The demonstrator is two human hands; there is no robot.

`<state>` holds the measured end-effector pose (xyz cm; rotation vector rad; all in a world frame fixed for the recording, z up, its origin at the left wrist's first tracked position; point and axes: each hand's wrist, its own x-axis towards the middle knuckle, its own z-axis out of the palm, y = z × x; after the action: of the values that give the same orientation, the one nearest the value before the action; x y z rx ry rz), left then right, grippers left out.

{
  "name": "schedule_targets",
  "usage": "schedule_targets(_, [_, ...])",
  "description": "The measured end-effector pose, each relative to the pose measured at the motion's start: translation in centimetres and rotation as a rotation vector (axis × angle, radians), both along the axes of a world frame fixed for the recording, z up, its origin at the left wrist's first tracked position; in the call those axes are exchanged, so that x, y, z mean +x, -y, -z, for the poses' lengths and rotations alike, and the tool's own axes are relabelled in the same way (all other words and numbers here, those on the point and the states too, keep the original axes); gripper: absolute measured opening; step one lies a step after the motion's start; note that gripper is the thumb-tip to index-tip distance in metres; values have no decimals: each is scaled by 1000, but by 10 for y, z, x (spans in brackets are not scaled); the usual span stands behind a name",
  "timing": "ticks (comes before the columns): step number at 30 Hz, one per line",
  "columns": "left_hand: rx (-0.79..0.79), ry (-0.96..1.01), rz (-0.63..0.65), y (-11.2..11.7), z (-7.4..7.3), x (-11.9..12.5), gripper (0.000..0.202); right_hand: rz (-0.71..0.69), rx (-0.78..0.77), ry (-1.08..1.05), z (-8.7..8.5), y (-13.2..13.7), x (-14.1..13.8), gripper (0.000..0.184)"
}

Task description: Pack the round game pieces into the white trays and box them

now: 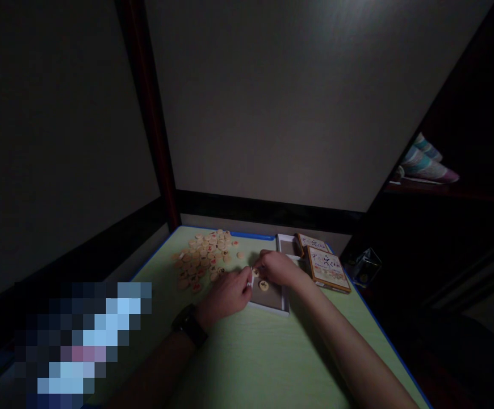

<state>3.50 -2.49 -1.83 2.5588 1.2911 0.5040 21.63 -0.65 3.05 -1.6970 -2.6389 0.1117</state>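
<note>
My left hand, with a dark watch on the wrist, has its fingers closed at the left wall of a shallow white-rimmed box tray. Over the tray's far part reaches my right hand, its fingers bent down onto a round wooden Chinese chess piece. A second chess piece with a dark character lies flat on the tray's grey-brown floor. To the left spreads a loose heap of chess pieces, some marked red and some dark. My right fingertips are partly hidden.
Behind the right hand stands another white-rimmed tray. Two printed box lids overlap by the right edge of the green, blue-edged table. A wall rises behind it. A dark shiny package sits beyond the right edge.
</note>
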Motion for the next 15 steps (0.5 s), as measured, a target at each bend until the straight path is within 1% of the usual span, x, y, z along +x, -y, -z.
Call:
schedule_targets(3, [12,-3,8,0,2,0,9,-6,6,16,2,1,-3,30])
schedule_targets(7, [21,4,11,-1,2,0,9,15,2,35,3,1,-3,19])
schedule_targets(12, [11,-11,19,0,-1,0,9,24,1,45,0,1,-2,23])
schedule_targets(15, [2,-9,13,1,-2,0,8,-7,-8,48,1,2,-5,31])
